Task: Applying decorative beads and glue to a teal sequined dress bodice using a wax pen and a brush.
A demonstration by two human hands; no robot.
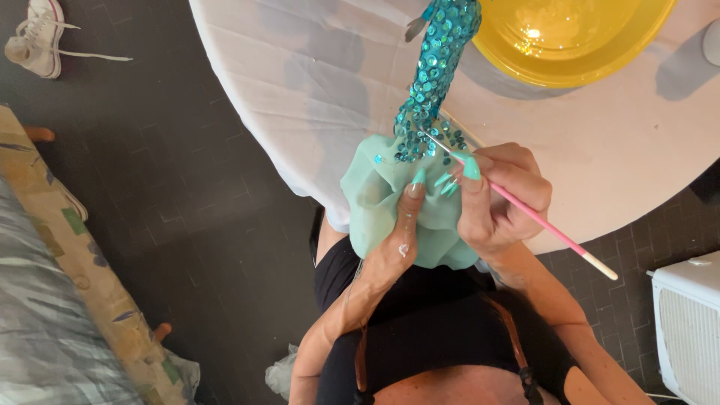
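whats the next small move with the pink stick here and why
Probably a short press of the pink stick's tip onto the mint form just below the teal sequins. The right hand has the tip at the lower edge of the sequined area, where bare mint surface begins, and the left hand steadies the form from underneath.

A round tabletop [315, 67] under a pale cloth lies just beyond the hands. A yellow bowl [570, 45] sits on it, up and to the right of the right hand [499, 199]. The sequinned piece's [439, 67] upper end extends over the cloth.
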